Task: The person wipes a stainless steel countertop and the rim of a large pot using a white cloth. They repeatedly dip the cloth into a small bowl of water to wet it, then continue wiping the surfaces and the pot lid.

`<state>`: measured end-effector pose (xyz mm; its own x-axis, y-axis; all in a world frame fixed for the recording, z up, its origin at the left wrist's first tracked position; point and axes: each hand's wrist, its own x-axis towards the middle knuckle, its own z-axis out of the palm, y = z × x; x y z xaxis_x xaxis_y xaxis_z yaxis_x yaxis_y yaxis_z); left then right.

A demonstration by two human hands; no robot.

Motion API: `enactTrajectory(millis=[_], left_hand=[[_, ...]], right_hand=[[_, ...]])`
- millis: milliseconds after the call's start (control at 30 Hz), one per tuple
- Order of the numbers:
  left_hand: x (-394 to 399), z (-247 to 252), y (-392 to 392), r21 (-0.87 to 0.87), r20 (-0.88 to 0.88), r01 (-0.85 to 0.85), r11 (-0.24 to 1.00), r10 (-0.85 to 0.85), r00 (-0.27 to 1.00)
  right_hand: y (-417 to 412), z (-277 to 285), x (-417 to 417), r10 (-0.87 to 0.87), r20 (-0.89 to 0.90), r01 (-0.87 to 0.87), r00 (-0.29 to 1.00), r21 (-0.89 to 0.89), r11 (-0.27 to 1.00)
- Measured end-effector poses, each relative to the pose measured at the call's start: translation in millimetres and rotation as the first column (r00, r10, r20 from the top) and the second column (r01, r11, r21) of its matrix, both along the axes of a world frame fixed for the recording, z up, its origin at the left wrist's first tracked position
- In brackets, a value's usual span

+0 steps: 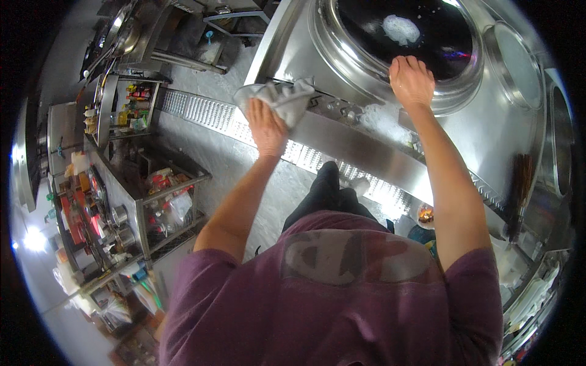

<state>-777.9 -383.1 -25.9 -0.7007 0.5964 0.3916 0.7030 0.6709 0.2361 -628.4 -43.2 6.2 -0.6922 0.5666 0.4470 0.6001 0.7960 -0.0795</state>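
Note:
My left hand (265,128) presses on a crumpled grey cloth (297,98) at the front left corner of a stainless steel stove counter (293,55). Its fingers lie over the cloth, and part of the cloth spreads beyond them. My right hand (413,82) is at the near rim of a large wok with a dark inside (361,27), its fingers curled over the edge. The fingertips and anything under them are hidden. A patch of white foam (400,29) sits inside the wok. More white suds (384,123) lie in the trough along the counter's front.
A round steel lid or pan (517,66) and a bamboo wok brush (522,187) are at the right. A perforated metal drain grate (210,112) crosses the floor by my feet. Steel shelving (142,210) with bags and bottles stands at the left.

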Motion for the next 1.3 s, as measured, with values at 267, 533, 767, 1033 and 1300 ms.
enactTrajectory(millis=[267, 533, 767, 1033, 1300], left_hand=[[107, 19, 45, -0.062, 0.104, 0.236, 0.970, -0.229, 0.968], [193, 40, 97, -0.013, 0.204, 0.487, 0.873, -0.475, 0.856], [200, 25, 134, 0.186, 0.200, 0.545, 0.817, -0.575, 0.793], [198, 49, 187, 0.478, 0.878, 0.004, 0.878, -0.478, -0.006], [111, 52, 168, 0.458, 0.791, 0.230, 0.859, -0.512, 0.334]], right_hand=[[1, 7, 23, 0.121, -0.035, -0.125, 0.992, -0.151, 0.981], [-76, -1, 110, 0.218, -0.270, -0.307, 0.938, -0.357, 0.882], [-106, 23, 178, 0.021, -0.333, -0.267, 0.943, -0.717, 0.644], [-94, 45, 196, -0.068, -0.193, -0.139, 0.979, -0.872, 0.469], [-83, 39, 145, -0.276, -0.390, -0.191, 0.879, -0.817, 0.544]])
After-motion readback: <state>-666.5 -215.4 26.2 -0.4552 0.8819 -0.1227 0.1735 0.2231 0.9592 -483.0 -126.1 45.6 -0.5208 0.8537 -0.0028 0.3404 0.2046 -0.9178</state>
